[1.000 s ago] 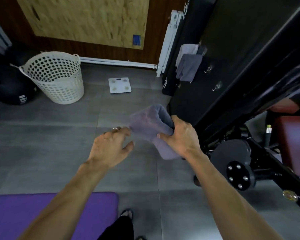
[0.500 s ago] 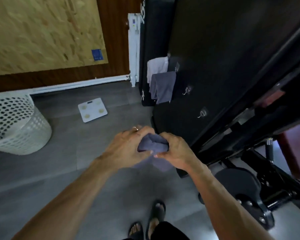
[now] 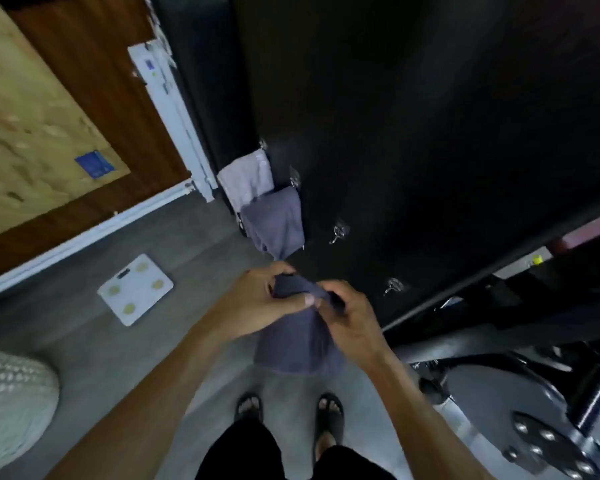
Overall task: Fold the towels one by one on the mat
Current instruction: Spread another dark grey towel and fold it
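Head view, looking steeply down; both hands are working together at chest level, close enough that the fingertips are nearly meeting; left hand (image 3: 257, 299) is pinching the top edge of a grey towel (image 3: 297, 344) with fingers curled over the cloth; right hand (image 3: 347, 313) is gripping the same edge just beside it, thumb tucked on the near side; the rest of the towel is hanging loose below the hands, above the person's sandalled feet (image 3: 288, 410); the mat is not in view, so the folding surface is somewhere out of frame.

Beyond the hands, two more towels are hanging on a dark panel: a darker grey hanging towel (image 3: 274, 220) and a pale towel (image 3: 246, 178) partly behind it; small hooks (image 3: 338, 232) are showing to the right of these; a white bathroom scale (image 3: 136, 289) is lying on the floor to the left of the hands; a white perforated basket (image 3: 11, 407) is sitting further left and nearer.

Handling judgement: the cloth is looking light, soft and limp, bunching wherever it is gripped; not slippery, not fragile; it is likely to sag unless held by two corners, so the hands should be sliding apart along the top hem to find them before laying it flat.
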Tool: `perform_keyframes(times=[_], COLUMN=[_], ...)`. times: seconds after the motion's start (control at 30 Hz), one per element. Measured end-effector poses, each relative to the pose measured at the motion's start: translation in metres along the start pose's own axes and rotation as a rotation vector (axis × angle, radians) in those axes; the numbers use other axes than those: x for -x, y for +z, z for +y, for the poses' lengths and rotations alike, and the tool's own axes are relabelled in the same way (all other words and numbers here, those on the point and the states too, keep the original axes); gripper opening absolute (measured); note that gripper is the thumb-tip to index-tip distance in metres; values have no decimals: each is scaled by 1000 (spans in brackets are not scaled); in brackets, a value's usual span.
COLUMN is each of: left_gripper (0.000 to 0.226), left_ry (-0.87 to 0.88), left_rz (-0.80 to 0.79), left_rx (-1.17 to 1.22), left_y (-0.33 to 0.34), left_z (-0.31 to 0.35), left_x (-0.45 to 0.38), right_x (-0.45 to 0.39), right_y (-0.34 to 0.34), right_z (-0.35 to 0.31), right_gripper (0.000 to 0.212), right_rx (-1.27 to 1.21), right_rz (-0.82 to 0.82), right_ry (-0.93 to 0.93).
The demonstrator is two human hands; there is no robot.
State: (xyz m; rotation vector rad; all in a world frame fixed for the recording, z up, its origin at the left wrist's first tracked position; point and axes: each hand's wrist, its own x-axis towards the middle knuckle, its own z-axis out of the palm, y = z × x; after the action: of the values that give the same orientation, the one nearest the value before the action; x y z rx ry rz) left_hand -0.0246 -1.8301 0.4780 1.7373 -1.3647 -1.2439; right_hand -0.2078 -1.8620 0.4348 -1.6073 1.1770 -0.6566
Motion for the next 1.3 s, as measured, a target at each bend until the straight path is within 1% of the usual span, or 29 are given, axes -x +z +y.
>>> perform_keyframes(times=[0.03,0.1,0.13,0.17,0.23,0.27,0.4,0.5,0.6,0.7,0.77,0.83,0.87,0.9,0.93,0.97,1.0,1.03,1.07,1.13,1.23,1.3], left_gripper=[17,22,25,23,13,12,12,11,12,9,10,8,15,21,21,16,12,11,14,21,32,37], left_ry=[-72,-204,-234,-237,-217,-214,-209,-206,-199,-229,-209,-137,-104,-56,22,124,229,310,354,369,356,292], left_rz=[-91,-272,-339,-379,-412,-425,-502,-508,-494,-455,-396,-245,-145,-62,-9,13,11,1,-13,-55,-156,-223], left_rx=[111,282,314,310,257,235,161,102,76,89,105,81,77,87,78,42,-15,-65,-96,-117,-170,-187], left_y=[-8,-22,-27,-29,-30,-29,-25,-16,1,15,20,22,22,21,20,20,21,21,22,20,15,15], left_z=[0,-1,-2,-4,-8,-10,-14,-24,-42,-54,-58,-63,-65,-67,-68,-68,-68,-67,-66,-65,-74,-77], left_x=[-15,-48,-63,-78,-103,-113,-162,-190,-206,-213,-215,-209,-204,-199,-194,-191,-190,-189,-188,-185,-174,-168], right_x=[-9,-23,-28,-32,-42,-46,-70,-85,-94,-105,-112,-114,-113,-110,-107,-105,-104,-102,-100,-94,-86,-87], right_y=[2,7,11,16,29,36,55,61,64,68,69,69,71,74,78,83,86,90,92,95,97,92], right_z=[1,4,5,6,12,17,27,32,42,53,58,59,57,55,51,48,44,46,46,47,44,41], right_gripper=[22,23,23,24,25,24,21,25,17,16,13,7,12,15,15,16,21,30,36,41,43,44], right_rx=[-33,-136,-193,-245,-322,-348,-405,-424,-425,-448,-444,-323,-216,-101,10,87,109,71,9,-76,-169,-242], right_rz=[58,198,270,339,463,526,729,862,975,979,976,980,1011,1069,1125,1132,1092,1027,962,893,816,764], right_ry=[33,127,178,215,277,312,432,476,534,611,648,714,754,736,653,555,480,443,432,437,430,458])
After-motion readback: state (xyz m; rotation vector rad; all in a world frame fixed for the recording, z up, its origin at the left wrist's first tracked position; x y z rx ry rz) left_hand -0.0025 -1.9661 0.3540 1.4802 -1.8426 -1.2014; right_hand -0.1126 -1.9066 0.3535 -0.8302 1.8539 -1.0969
